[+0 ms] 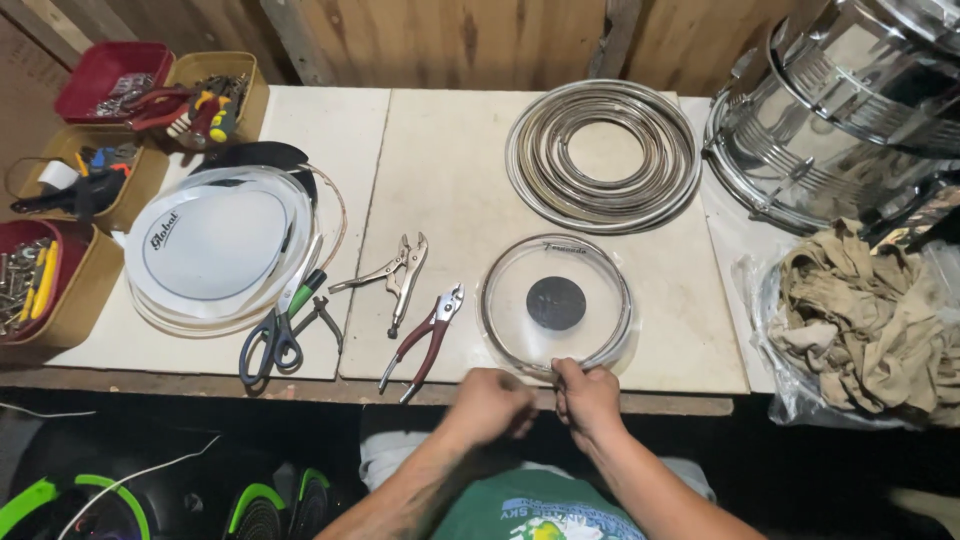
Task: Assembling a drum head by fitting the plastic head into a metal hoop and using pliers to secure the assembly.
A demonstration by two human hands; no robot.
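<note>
Head view: both hands sit at the table's near edge, the right hand point(588, 397) pinching the near rim of the clear round drumhead with a black centre dot point(556, 304), the left hand point(490, 403) curled closed beside it, apparently gripping nothing visible, red-handled pliers point(424, 338) just left.

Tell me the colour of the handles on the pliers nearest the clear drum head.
Dark red, maroon-like handles on the pliers, seen best in the head view.

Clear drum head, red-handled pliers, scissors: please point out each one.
clear drum head point(520, 300), head view, on its transparent film left of the black dot.
red-handled pliers point(424, 338), head view, on a red handle.
scissors point(283, 318), head view, near the pivot.
</note>
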